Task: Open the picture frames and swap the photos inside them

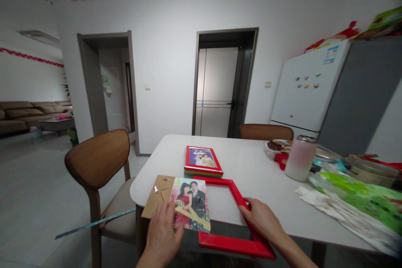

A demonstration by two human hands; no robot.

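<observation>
My left hand [165, 228] lies with fingers stretched out over the left edge of a photo print [190, 205] of two people, one in a red dress, one in a dark suit. Under its left side is a brown backing board [153, 203] with small metal clips. The print overlaps an empty red picture frame [232, 240], whose lower part sticks out past the table's front edge. My right hand [260, 215] is closed round the right side of that frame. Just behind lies a stack of frames, topped by a red-framed photo [204, 159].
The white table [245, 155] holds a pink-and-white bottle [300, 158], white cloth gloves [333, 213] and green plastic packaging [361, 201] at the right. A wooden chair [100, 155] stands left, a patterned strip [94, 222] across it. Another chair [266, 131] is behind the table.
</observation>
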